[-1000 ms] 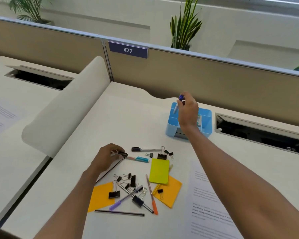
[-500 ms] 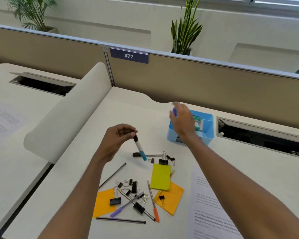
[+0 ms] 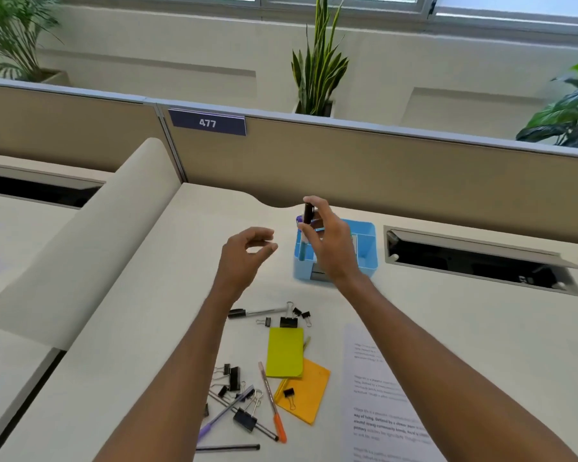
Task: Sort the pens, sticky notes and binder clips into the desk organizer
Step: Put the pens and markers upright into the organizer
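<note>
You have one view: a wide-angle camera on your head, facing forward and tilted down over the white desk (image 3: 131, 311). Your left hand (image 3: 247, 251) and right hand (image 3: 331, 251) reach in from the bottom edge to mid-frame, near the lens. The blue desk organizer (image 3: 364, 258) lies just beyond them. The tan partition (image 3: 381, 168) and snake plant (image 3: 317, 68) fill the top of the frame.

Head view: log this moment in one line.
right hand: pen upright at organizer | left hand: empty | desk: pens, clips, sticky notes unsorted
</note>
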Tool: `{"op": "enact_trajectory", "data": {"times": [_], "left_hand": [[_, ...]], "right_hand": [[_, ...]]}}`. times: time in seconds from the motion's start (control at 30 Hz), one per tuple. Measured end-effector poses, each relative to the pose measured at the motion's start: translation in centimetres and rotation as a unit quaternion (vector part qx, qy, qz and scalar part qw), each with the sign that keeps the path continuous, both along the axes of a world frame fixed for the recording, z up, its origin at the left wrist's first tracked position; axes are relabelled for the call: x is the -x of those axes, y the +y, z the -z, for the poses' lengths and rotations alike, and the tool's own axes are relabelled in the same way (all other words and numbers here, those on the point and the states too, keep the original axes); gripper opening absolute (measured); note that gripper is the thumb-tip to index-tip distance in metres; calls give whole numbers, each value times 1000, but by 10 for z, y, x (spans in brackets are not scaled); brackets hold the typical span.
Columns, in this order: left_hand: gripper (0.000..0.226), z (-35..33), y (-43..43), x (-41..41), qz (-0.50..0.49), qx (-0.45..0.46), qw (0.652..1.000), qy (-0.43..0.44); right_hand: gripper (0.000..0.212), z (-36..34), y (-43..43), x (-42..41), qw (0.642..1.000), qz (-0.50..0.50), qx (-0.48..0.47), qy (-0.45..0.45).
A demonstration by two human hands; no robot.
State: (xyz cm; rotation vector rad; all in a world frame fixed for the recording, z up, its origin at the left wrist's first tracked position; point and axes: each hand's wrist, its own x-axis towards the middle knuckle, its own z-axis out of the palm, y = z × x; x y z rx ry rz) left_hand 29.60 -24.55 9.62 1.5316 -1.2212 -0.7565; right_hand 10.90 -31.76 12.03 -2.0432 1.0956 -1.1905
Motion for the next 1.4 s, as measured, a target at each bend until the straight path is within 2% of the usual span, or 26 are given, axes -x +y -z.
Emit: {"op": "enact_trajectory", "data": {"times": [0.07,0.17,0.23,0.43,0.6,0.7,0.87,1.0,1.1,1.27,1.4], "left_hand": [[27,28,13,-14,11,-77,992,-104],[32,65,36,-35,68,-174,961,-202],[35,81,50,-44,88,-199,949,-228],[40,100,66,-55,117,-228,925,-280],[31,102,72,-54,117,-201,927,-294],[26,101,76,-53,112,-180,934,-287],[24,77,75,-54,69,-125,977,-157],[21,32,58,-52,34,-61,993,-96],[21,-10,38,-39,13,23,997,-66],[22,-52,-9,2,-46,138,986,-78],[20,-52,-52,35,-55,154,981,-100]], "right_hand": [[38,-4,-12,6,998,43,15,-31],[31,-2,-26,7,992,118,48,-2],[26,1,-33,5,988,146,53,24],[10,22,-46,-8,989,124,-8,79],[6,38,-49,-15,979,139,-43,142],[11,42,-51,-14,965,137,-56,216],[20,36,-47,-7,950,131,-27,282],[27,27,-40,4,953,148,19,263],[25,21,-26,10,962,177,30,205],[23,16,9,15,970,198,35,135],[23,27,47,23,975,196,3,100]]}}
